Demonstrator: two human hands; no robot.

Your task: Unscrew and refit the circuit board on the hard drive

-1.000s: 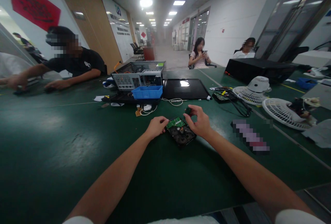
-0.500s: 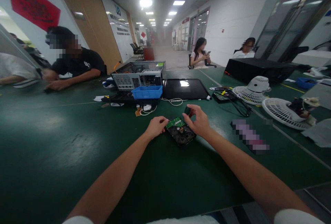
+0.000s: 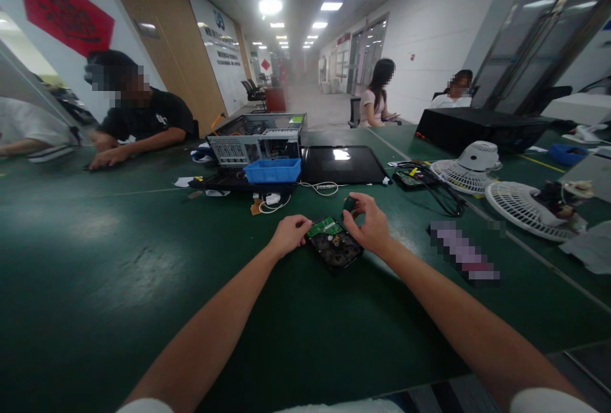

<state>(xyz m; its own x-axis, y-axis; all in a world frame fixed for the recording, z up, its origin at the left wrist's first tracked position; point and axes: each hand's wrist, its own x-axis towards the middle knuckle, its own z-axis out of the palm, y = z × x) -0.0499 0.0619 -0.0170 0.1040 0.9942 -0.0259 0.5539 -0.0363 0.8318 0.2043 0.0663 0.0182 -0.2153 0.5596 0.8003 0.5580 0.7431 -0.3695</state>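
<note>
A hard drive (image 3: 337, 251) lies on the green table with its circuit board side up; a green circuit board (image 3: 326, 227) covers its far end. The fingers of my left hand (image 3: 289, 235) are closed on the drive's left corner. Over its far right side is my right hand (image 3: 370, 225), thumb and fingers pinched around a short dark piece (image 3: 350, 203) whose kind I cannot make out. Whether that piece touches the drive is hidden by the hand.
Beyond the drive stand an open computer case (image 3: 258, 139), a blue tray (image 3: 272, 171) and a flat black panel (image 3: 344, 168). Toward the right are cables (image 3: 446, 200), fan parts (image 3: 520, 209) and a blurred-out flat item (image 3: 463, 251). Several people sit around the table.
My right hand has shifted very slightly right, still pinching the dark piece. The left hand and drive stay in place. A person in the background has lowered their phone and turned.
</note>
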